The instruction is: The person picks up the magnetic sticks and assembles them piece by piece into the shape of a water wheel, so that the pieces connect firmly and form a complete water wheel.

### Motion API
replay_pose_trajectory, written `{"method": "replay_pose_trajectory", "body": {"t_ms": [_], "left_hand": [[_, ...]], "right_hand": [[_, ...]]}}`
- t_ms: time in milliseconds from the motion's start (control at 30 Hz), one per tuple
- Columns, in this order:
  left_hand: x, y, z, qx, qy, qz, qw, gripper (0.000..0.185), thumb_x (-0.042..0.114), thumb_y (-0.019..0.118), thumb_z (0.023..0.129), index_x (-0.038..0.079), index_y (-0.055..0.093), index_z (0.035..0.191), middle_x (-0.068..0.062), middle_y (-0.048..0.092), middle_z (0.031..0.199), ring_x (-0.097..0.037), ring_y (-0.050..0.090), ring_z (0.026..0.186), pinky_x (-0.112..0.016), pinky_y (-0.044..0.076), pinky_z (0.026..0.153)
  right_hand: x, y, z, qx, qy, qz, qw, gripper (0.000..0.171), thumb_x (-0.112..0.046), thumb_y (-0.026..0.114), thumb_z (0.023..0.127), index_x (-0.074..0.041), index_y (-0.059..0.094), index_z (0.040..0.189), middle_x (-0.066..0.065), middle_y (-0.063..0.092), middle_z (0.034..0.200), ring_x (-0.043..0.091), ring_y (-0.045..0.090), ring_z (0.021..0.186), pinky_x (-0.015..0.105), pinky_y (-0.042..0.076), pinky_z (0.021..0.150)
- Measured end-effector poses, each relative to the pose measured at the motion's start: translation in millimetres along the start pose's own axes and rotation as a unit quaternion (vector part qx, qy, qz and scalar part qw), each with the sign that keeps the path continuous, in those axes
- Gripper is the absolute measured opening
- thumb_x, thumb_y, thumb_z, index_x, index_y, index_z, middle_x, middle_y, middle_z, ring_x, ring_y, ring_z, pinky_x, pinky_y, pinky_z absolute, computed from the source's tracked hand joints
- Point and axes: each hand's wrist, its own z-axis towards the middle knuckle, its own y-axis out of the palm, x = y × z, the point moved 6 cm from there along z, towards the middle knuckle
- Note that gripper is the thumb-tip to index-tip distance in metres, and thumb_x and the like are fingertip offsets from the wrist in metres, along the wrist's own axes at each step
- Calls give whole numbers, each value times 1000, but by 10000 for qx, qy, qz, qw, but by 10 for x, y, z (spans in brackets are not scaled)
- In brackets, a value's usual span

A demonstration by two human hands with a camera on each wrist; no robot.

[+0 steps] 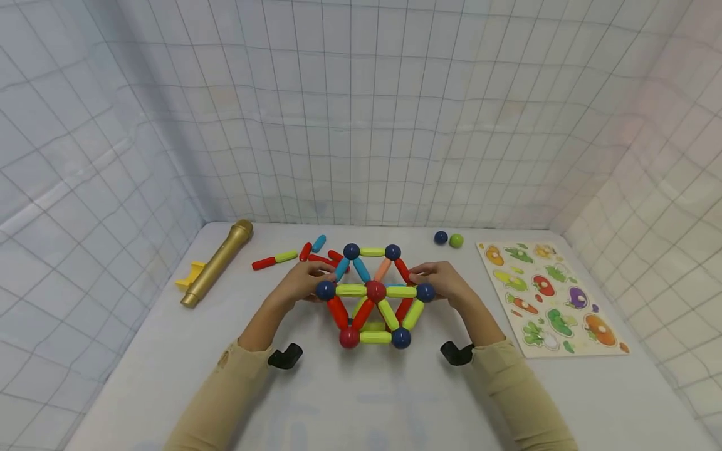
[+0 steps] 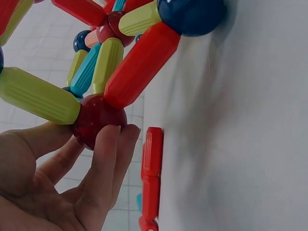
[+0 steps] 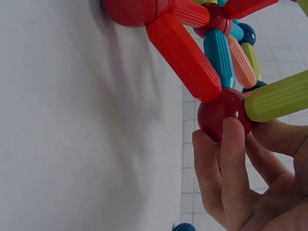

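A frame built from coloured magnetic rods and balls (image 1: 376, 290) stands at the middle of the table, between both hands. Its rods are red, lime, blue and pink; its balls are dark blue and dark red. My left hand (image 1: 304, 282) grips it at the left side, with thumb and fingers around a red ball (image 2: 99, 118) in the left wrist view. On the opposite side my right hand (image 1: 442, 280) holds another red ball (image 3: 224, 114), fingertips against its lower surface. In the head view, front parts of the frame hide the tips of both hands.
Loose rods (image 1: 274, 259) lie behind the left hand. Farther left are a gold microphone (image 1: 220, 263) and a yellow piece (image 1: 190, 275). A blue ball (image 1: 441, 237) and a green ball (image 1: 456, 240) sit at the back. To the right lies a vegetable puzzle board (image 1: 541, 322).
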Motion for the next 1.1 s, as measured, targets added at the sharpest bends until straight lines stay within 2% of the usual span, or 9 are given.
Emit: {"method": "replay_pose_trajectory", "body": {"t_ms": [233,400,533,733,900,1100], "left_hand": [[79,19,-191,413,267,235,9985,38,32,62,95,9,62,127,-18,56,131,-31,59,110,-34,58,80],[106,63,-340,685,469,307,9961,35,30,61,96,13,62,126,-15,61,123,-27,65,100,-35,59,78],[135,83,-408,796,619,285,9945,34,28,61,96,14,62,126,-14,63,118,-24,67,91,-34,59,76],[128,114,-497,908,740,280,9927,34,29,61,96,15,61,127,-14,64,118,-23,67,91,-34,60,75],[114,160,-632,1221,866,499,9875,33,27,61,96,16,61,127,-13,62,120,-26,68,97,-34,60,76],[121,229,-835,1605,1266,498,9776,29,22,62,96,17,64,124,-10,61,117,-30,67,105,-33,60,76]], "right_hand": [[-4,1,-149,363,-155,-122,9991,32,-30,63,94,-12,68,121,11,70,113,24,59,99,30,50,78],[-21,24,-309,673,-417,-158,9967,32,-26,64,94,-11,68,122,14,69,116,28,66,98,34,56,81],[-30,20,-388,859,-632,-131,9942,31,-24,64,94,-11,68,122,15,67,116,29,68,91,34,59,76],[-37,44,-491,1033,-1037,-294,9888,30,-22,64,94,-13,67,122,13,67,113,21,67,86,30,59,68],[-56,78,-649,1262,-1380,-397,9816,28,-19,65,94,-11,67,121,13,67,110,24,70,90,29,59,64],[-79,102,-879,1579,-1804,-383,9701,26,-14,66,92,-9,68,118,13,67,109,29,70,94,27,59,62]]}}
